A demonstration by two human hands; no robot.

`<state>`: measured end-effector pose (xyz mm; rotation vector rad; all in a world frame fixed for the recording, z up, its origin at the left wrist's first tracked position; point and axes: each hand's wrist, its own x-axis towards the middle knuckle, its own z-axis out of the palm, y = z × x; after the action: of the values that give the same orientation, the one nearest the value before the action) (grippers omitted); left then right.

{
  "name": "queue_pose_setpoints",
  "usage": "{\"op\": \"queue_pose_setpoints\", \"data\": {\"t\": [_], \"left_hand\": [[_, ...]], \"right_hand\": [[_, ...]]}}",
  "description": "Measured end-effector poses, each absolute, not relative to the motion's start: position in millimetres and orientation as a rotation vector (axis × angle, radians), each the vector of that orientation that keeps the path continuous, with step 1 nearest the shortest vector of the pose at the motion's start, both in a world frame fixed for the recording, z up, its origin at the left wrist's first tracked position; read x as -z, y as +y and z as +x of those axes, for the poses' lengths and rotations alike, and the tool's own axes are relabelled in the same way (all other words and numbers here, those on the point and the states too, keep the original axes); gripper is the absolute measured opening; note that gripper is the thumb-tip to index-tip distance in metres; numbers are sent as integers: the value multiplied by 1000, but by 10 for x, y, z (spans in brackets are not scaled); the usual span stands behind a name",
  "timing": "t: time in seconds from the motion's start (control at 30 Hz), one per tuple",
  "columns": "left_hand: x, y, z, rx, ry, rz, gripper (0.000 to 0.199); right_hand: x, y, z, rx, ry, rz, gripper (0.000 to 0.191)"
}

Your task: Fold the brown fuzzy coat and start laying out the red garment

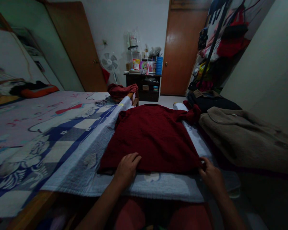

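Observation:
A dark red shirt (153, 137) lies spread out on a light blue cloth (172, 188), its hem towards me and its collar at the far end. My left hand (128, 164) rests on the shirt near the hem, left of the middle, with its fingers lying on the fabric. At the right corner of the hem, my right hand (207, 169) has its thumb and fingers pinched on the shirt's edge. The shirt's right sleeve is bunched up at the far right.
A bed with a patterned sheet (48, 127) fills the left. Folded brown clothing (249, 137) and dark clothing (213, 99) are piled on the right. Behind stand a fan (109, 62), a dark cabinet (144, 86) and a brown door (181, 51). Bags (235, 35) hang at upper right.

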<state>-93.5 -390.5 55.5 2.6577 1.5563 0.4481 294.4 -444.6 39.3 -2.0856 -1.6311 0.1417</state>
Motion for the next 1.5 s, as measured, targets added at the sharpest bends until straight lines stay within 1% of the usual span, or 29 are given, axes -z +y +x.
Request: {"op": "queue_pose_setpoints", "data": {"t": [0.1,0.23,0.33,0.43,0.5,0.7,0.8,0.97,1.03,1.2,1.27,1.33,1.37,1.5], "left_hand": [[-548,-3894,-741,-469,1430,2644,49],[-591,-3866,-570,-487,1290,2583,33],[-635,-3814,-541,-585,1292,2524,26],[-672,-3735,-569,-685,1398,2488,26],[-687,-3677,-589,-692,1456,2482,26],[-651,-3588,-569,-697,1455,2435,30],[-599,-3614,-554,-743,1364,2399,30],[-515,-3675,-611,-791,1216,2318,27],[-497,-3690,-649,-743,1215,2379,27],[-523,-3770,-690,-464,1323,2668,23],[-550,-3818,-689,-431,1324,2705,22],[-575,-3853,-694,-398,1291,2708,16],[-587,-3863,-700,-371,1267,2705,17],[-632,-3852,-715,-251,1200,2702,39]], "right_hand": [[-398,-4459,2953,-167,-1639,-2059,41],[-414,-4483,2972,-185,-1595,-2020,41],[-410,-4498,3031,-150,-1563,-1983,41],[-382,-4499,3095,-28,-1528,-1920,42],[-363,-4489,3102,51,-1533,-1857,45],[-369,-4451,3003,89,-1560,-1812,47],[-384,-4454,3003,60,-1499,-1855,47],[-411,-4504,3028,-135,-1416,-1987,51],[-427,-4519,3018,-169,-1394,-2019,51],[-464,-4514,2988,-184,-1391,-2011,52],[-475,-4511,2985,-190,-1397,-2006,53],[-484,-4513,2983,-207,-1409,-2002,53],[-487,-4516,2982,-213,-1416,-1999,53],[-487,-4520,2977,-202,-1444,-1996,51]]}}
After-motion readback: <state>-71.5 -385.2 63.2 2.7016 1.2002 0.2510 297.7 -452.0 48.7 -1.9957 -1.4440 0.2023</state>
